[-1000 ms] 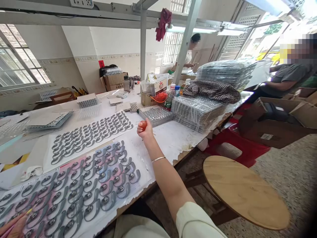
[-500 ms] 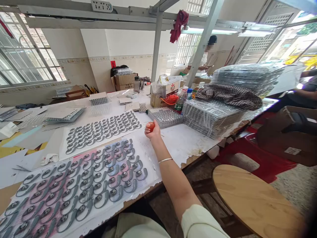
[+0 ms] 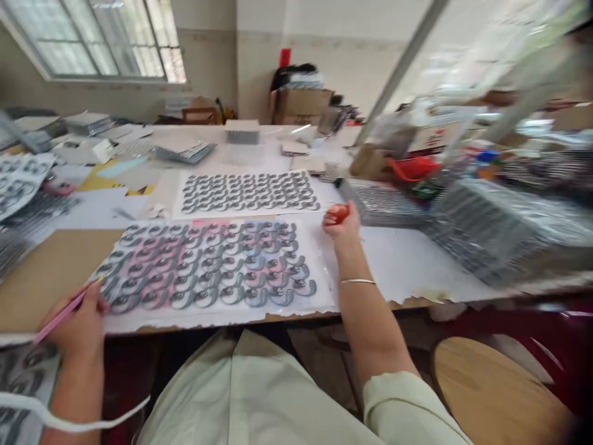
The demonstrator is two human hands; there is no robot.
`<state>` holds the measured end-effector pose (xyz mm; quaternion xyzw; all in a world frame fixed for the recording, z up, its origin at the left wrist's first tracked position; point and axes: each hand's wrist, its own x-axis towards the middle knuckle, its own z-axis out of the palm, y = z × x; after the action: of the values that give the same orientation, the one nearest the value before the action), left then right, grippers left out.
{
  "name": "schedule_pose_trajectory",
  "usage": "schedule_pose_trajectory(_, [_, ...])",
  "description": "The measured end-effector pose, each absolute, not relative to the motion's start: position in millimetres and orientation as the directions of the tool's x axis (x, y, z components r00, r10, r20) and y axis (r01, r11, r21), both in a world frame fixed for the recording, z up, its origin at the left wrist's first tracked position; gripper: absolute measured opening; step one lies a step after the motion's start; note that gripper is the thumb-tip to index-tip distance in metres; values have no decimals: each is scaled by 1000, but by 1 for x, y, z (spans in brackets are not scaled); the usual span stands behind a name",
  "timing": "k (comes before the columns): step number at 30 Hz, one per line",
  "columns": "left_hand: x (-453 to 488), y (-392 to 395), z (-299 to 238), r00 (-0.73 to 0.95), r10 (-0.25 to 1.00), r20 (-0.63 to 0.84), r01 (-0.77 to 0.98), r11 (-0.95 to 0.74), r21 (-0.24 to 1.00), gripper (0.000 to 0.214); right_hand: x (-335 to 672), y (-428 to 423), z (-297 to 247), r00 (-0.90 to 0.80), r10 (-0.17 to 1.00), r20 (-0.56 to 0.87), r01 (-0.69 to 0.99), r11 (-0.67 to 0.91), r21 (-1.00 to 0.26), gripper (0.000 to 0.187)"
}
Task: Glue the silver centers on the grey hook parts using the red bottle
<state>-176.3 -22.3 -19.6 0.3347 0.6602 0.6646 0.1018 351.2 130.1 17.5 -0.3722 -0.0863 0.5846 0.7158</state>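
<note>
My left hand [image 3: 81, 318] is closed on a slim pink pen-like tool [image 3: 67, 314] with a yellowish tip. It rests by the left front corner of a sheet [image 3: 324, 290] bearing rows of grey hook-shaped pieces [image 3: 231, 293], each with a dark round stud. Farther right, my right hand [image 3: 341, 219] is closed over the white tabletop around a small red-orange thing [image 3: 341, 213] whose kind I cannot make out. Behind the near sheet lies a second white sheet with similar grey pieces [image 3: 250, 191]. Motion blurs the view.
Wrapped stacks of sheets [image 3: 519, 228] and a flat tray [image 3: 384, 204] stand on the right. A brown board [image 3: 55, 266] lies on the left. Cardboard boxes [image 3: 301, 108] are at the back. A round wooden stool [image 3: 495, 389] stands below at right, and a slanted post [image 3: 403, 68] rises behind.
The view has swung left, bringing my left hand with the pink tool into sight. My right hand stays closed around the red-orange thing near the tray.
</note>
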Motion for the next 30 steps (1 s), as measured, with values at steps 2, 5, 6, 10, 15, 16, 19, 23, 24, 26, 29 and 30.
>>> schedule_pose_trajectory(2, [-186, -17, -33, -784, 544, 300, 275, -129, 953, 26, 353, 134, 17, 286, 895, -342, -782, 12, -623, 49])
schedule_pose_trajectory(5, [-192, -12, -40, -815, 499, 295, 247, -161, 955, 33, 358, 137, 15, 279, 886, -371, -769, -26, -639, 51])
schedule_pose_trajectory(6, [-192, -12, -41, -821, 486, 298, 241, -178, 954, 34, 359, 137, 14, 281, 884, -373, -759, -34, -651, 51])
schedule_pose_trajectory(10, [-190, -14, -40, -810, 481, 335, 257, -222, 941, 34, 364, 138, 8, 298, 884, -361, -712, -46, -701, 53])
schedule_pose_trajectory(15, [-189, -15, -39, -792, 494, 359, 273, -239, 932, 28, 371, 142, 2, 289, 896, -337, -658, -70, -749, 52])
schedule_pose_trajectory(16, [-189, -14, -40, -791, 489, 368, 277, -250, 928, 27, 372, 142, 1, 288, 897, -334, -650, -73, -756, 53])
schedule_pose_trajectory(19, [-189, -14, -41, -791, 482, 378, 283, -260, 923, 27, 373, 143, -1, 293, 896, -333, -631, -81, -772, 54])
schedule_pose_trajectory(23, [-191, -15, -43, -792, 489, 366, 278, -246, 929, 27, 368, 143, -1, 309, 884, -350, -629, -86, -773, 56])
schedule_pose_trajectory(24, [-191, -15, -43, -789, 492, 367, 278, -248, 928, 27, 366, 143, -1, 311, 881, -355, -632, -87, -770, 57])
schedule_pose_trajectory(26, [-191, -15, -42, -785, 497, 369, 273, -257, 927, 27, 363, 143, -1, 309, 878, -366, -642, -91, -762, 58])
schedule_pose_trajectory(29, [-188, -15, -39, -791, 491, 364, 259, -271, 927, 27, 359, 142, 0, 295, 877, -379, -657, -102, -747, 59])
schedule_pose_trajectory(30, [-187, -14, -38, -795, 485, 365, 259, -273, 926, 26, 359, 142, 0, 291, 877, -383, -663, -104, -741, 59])
